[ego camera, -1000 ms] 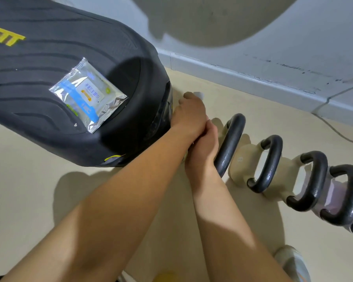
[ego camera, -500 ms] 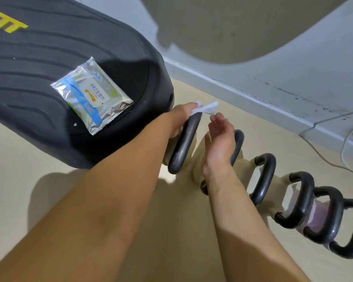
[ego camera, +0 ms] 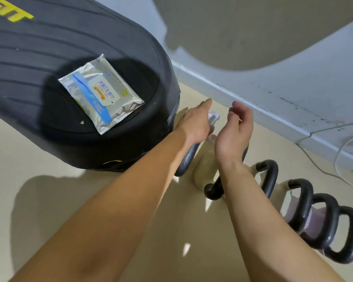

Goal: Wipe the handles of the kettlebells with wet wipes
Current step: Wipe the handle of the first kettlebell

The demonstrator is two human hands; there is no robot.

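Black handles (ego camera: 269, 176) number six; left hand (ego camera: 196, 123) holds one white wipe (ego camera: 213, 117).

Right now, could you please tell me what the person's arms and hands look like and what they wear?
The left forearm and right forearm are bare up to the frame's lower edge; no sleeves show. The left hand and right hand are gloveless, with no watch, ring, band or marking visible.

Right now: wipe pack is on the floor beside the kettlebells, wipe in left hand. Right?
No. Head view: the wipe pack lies on the black bench beside the kettlebells, not on the floor. The wipe is in the left hand, yes.
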